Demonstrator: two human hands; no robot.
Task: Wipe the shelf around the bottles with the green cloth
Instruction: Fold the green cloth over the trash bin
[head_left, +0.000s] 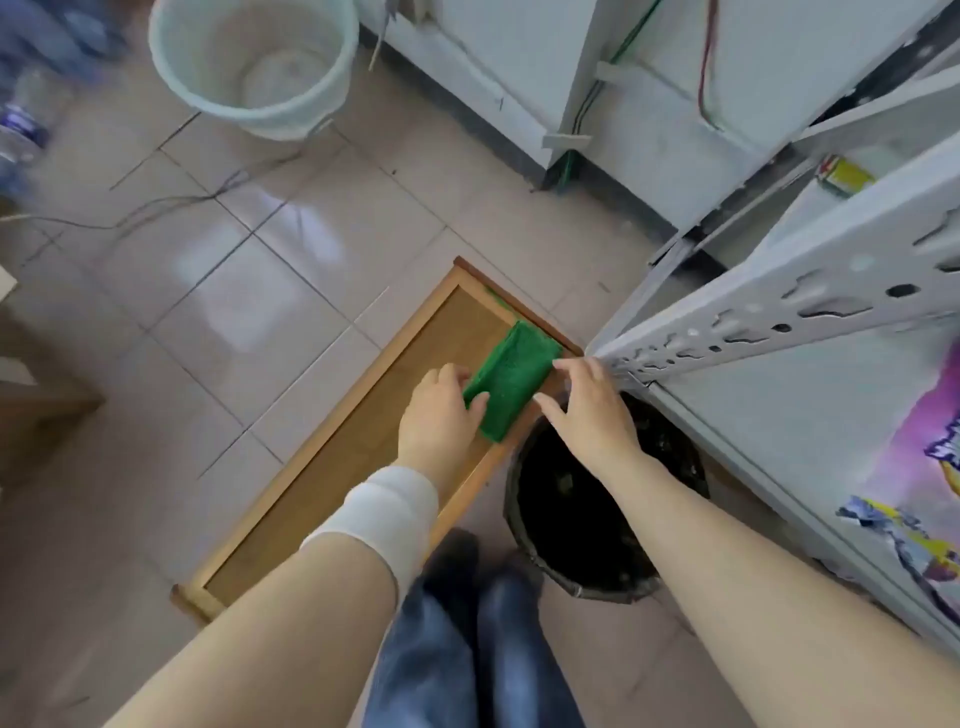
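Left hand (441, 415) and right hand (592, 410) on the folded cloth (511, 382), just left of the shelf (779, 322) corner.

Left fingers curl over the cloth's far-from-shelf edge, thumb on top: a firm pinch. Right thumb and forefinger tips meet the shelf-side edge, fingers fairly straight; cannot tell if they grip or only touch. Cloth is a narrow green strip off the shelf, not yet on it, its long axis running away from the person and leaning slightly toward the shelf. Shelf lies to the cloth's right, so the right hand is the nearer one; the coming move looks like a carry rightward onto a shelf board. One yellow-labelled container (844, 176) shows further back on the shelf; too blurred to confirm as a bottle.
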